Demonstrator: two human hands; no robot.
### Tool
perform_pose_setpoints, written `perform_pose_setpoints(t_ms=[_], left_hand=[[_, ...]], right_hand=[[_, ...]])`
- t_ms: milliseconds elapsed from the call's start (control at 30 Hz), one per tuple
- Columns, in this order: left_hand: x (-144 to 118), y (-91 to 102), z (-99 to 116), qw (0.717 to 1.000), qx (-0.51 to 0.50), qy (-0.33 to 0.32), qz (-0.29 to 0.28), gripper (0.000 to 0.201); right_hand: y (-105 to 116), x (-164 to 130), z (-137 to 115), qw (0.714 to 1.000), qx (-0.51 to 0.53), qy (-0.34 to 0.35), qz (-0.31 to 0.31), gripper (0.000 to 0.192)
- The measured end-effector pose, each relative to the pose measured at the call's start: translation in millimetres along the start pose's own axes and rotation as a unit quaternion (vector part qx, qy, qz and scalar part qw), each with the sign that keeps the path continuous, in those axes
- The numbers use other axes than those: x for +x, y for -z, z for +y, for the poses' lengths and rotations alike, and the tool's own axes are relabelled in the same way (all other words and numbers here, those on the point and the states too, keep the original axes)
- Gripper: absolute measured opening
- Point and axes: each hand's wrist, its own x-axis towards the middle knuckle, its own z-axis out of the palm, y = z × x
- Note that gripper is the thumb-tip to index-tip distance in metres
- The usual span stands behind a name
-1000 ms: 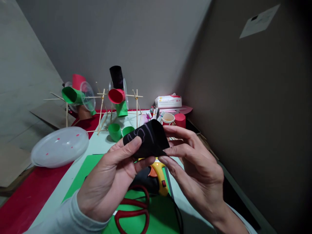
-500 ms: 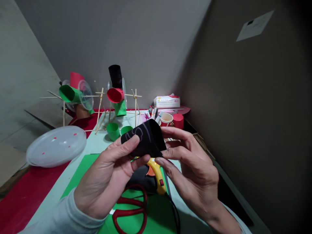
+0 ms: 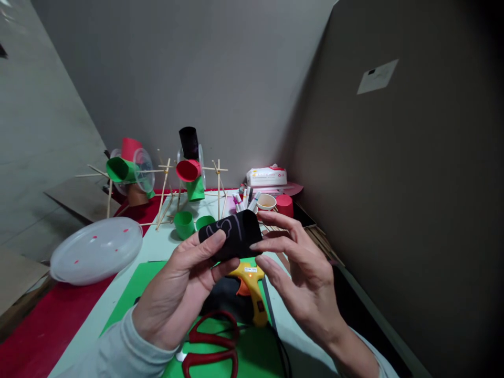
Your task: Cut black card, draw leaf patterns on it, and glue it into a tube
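Observation:
My left hand [image 3: 185,294] is closed around a black paper tube [image 3: 232,236] with a faint purple outline drawn on its side. The thumb lies on top, and the tube's open end faces right. At that end my right hand [image 3: 303,278] has its fingers apart, with fingertips touching the rim and wall and the thumb away from the paper. Below the tube lies a yellow glue gun [image 3: 258,294] with an orange trigger and a small light glowing. Red-handled scissors [image 3: 210,341] rest on a green sheet [image 3: 255,352], their blades partly hidden by my left arm.
Two stick frames carry wheels of coloured paper tubes, one at left [image 3: 132,168] and one nearer the middle [image 3: 191,170]. Green cups [image 3: 184,224], markers [image 3: 248,198], a white bowl [image 3: 266,201] and a tissue pack [image 3: 266,176] stand behind. A plastic lid [image 3: 96,252] lies left.
My right thumb has come away from the tube's edge, where the fingers were pinching. The tube has turned slightly. The view has tilted up, so the scene sits lower.

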Motion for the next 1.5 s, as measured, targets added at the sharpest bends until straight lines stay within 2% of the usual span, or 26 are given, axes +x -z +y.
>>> perform_pose_setpoints(t_ms=[133,233,333,433,567,1133,1367,1500], left_hand=[[-0.5,0.7,-0.1,0.999,0.04,0.009,-0.023,0.016],[0.6,2.8,-1.2,0.995,0.089,0.018,-0.034,0.013],[1.8,4.9,-2.2,0.99,0.133,0.028,-0.043,0.013],[2.5,6.5,-3.2,0.982,0.162,0.051,-0.081,0.009],[3.9,7.8,-4.3,0.971,0.193,0.075,-0.118,0.006],[7.4,9.1,-13.4,0.961,0.26,0.03,-0.096,0.015],[10.2,9.5,-17.3,0.969,0.227,0.029,-0.092,0.01],[13.2,12.2,-19.6,0.977,0.18,0.064,-0.092,0.014]], right_hand=[[6.4,4.3,1.0,0.999,0.023,-0.031,0.019,0.013],[9.4,7.6,4.0,0.998,0.048,-0.027,0.016,0.019],[11.5,10.7,6.4,0.999,0.044,-0.009,-0.021,0.027],[13.9,12.8,7.0,0.997,0.015,0.027,-0.066,0.026],[16.6,12.8,7.3,0.996,-0.003,0.054,-0.075,0.025],[8.4,6.7,12.0,0.999,0.012,0.033,-0.035,0.027],[5.9,7.4,12.6,1.0,0.001,0.023,-0.016,0.026],[4.1,9.5,14.3,1.0,-0.002,0.001,-0.002,0.024]])
